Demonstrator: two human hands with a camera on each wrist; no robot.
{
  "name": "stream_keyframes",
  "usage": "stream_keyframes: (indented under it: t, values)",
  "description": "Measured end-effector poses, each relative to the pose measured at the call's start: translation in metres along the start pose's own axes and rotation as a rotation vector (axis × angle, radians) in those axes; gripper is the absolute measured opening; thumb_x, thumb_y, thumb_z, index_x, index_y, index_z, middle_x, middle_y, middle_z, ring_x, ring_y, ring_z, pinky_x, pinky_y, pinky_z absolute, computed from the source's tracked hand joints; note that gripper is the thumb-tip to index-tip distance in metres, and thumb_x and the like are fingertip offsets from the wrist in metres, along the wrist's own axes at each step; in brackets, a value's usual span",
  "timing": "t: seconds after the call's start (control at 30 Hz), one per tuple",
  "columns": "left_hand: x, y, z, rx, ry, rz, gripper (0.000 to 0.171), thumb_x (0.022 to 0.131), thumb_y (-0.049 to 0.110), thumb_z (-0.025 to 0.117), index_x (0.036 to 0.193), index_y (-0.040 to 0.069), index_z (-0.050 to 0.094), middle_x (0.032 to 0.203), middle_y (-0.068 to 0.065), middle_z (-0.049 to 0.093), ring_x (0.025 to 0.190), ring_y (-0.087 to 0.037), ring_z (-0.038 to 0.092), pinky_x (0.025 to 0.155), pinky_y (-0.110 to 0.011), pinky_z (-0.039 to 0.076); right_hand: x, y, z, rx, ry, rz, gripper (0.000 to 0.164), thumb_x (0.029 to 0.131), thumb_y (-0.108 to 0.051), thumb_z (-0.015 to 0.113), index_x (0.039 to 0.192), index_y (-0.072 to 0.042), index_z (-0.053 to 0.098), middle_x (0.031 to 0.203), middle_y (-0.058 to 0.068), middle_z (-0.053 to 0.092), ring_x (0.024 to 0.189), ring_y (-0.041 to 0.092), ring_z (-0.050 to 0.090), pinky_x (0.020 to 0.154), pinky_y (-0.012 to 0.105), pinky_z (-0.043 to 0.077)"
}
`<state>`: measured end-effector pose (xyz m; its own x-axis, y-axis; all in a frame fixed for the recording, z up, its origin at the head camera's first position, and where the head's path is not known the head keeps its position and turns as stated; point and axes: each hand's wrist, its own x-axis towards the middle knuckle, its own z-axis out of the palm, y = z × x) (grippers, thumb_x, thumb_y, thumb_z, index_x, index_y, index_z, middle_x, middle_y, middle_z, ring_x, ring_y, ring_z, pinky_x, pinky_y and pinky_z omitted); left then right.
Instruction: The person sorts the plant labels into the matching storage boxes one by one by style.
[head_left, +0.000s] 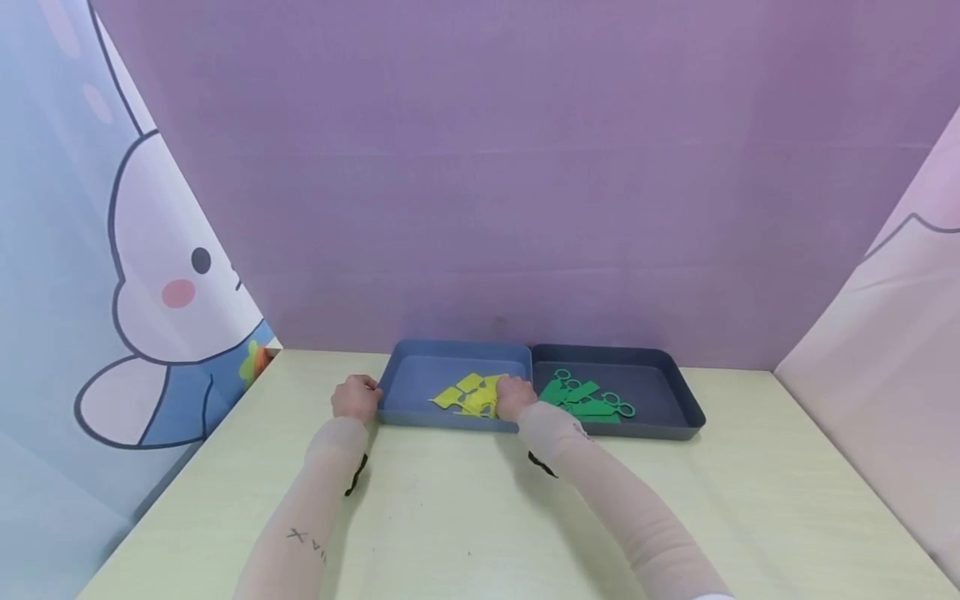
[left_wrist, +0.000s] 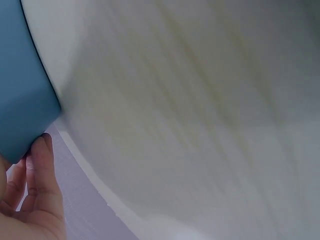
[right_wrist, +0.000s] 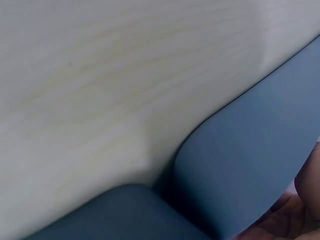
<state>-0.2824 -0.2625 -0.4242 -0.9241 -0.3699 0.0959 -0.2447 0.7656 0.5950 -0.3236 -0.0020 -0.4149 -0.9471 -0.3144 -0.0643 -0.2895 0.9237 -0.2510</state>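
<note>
A blue-grey tray (head_left: pixel 420 367) holds a pile of flat yellow cut-out pieces (head_left: pixel 468 393). My left hand (head_left: pixel 357 397) grips this tray's left wall, with fingertips right at its lower edge in the left wrist view, where part of the hand (left_wrist: pixel 37 195) shows. Inside the tray's right end, my right hand (head_left: pixel 514 397) is bent down over the yellow pieces. The tray wall (right_wrist: pixel 250 150) hides most of its fingers in the right wrist view, and I cannot tell whether they hold a piece.
Right beside the blue-grey tray stands a dark grey tray (head_left: pixel 652 379) with several flat green pieces (head_left: pixel 592 408) that have ring-shaped ends. Both trays sit on a pale wooden table (head_left: pixel 450 517), close to a purple cloth backdrop (head_left: pixel 525 183). Printed cloth (head_left: pixel 187 333) hangs at the left.
</note>
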Motion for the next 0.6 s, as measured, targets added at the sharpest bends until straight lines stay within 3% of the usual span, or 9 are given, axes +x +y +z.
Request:
stream_keyframes:
  t: [0.1, 0.37, 0.5, 0.6]
  values:
    - [0.001, 0.0, 0.0, 0.003, -0.001, 0.006, 0.021, 0.088, 0.014, 0.056, 0.099, -0.001, 0.065, 0.097, -0.02, 0.066, 0.09, -0.037, 0.06, 0.082, -0.048, 0.045, 0.001, 0.001, 0.001, 0.003, 0.006, -0.003, 0.014, 0.086, -0.004, 0.054, 0.097, -0.002, 0.064, 0.108, 0.015, 0.061, 0.098, 0.03, 0.057, 0.085, 0.042, 0.048]
    - [0.005, -0.005, 0.005, 0.014, -0.001, 0.017, 0.022, 0.088, 0.014, 0.055, 0.099, -0.002, 0.066, 0.098, -0.02, 0.066, 0.09, -0.037, 0.061, 0.081, -0.048, 0.045, 0.002, 0.003, 0.002, 0.025, 0.003, 0.003, 0.016, 0.087, -0.003, 0.053, 0.098, -0.003, 0.064, 0.106, 0.013, 0.062, 0.101, 0.029, 0.056, 0.093, 0.044, 0.044]
    - [0.004, -0.007, 0.004, 0.001, -0.03, 0.022, 0.026, 0.089, 0.018, 0.056, 0.102, -0.003, 0.065, 0.1, -0.02, 0.066, 0.09, -0.036, 0.061, 0.081, -0.047, 0.046, -0.002, 0.006, 0.002, 0.081, 0.028, -0.02, 0.012, 0.087, -0.002, 0.051, 0.079, -0.002, 0.061, 0.082, 0.008, 0.059, 0.076, 0.021, 0.054, 0.08, 0.039, 0.047]
    - [0.005, -0.008, -0.001, 0.0, -0.085, 0.01, 0.038, 0.09, 0.026, 0.056, 0.11, -0.005, 0.062, 0.108, -0.022, 0.064, 0.098, -0.038, 0.06, 0.085, -0.048, 0.046, -0.01, 0.011, 0.0, 0.186, 0.117, -0.072, 0.015, 0.087, -0.005, 0.053, 0.079, -0.001, 0.065, 0.075, 0.005, 0.061, 0.066, 0.017, 0.053, 0.072, 0.037, 0.049]
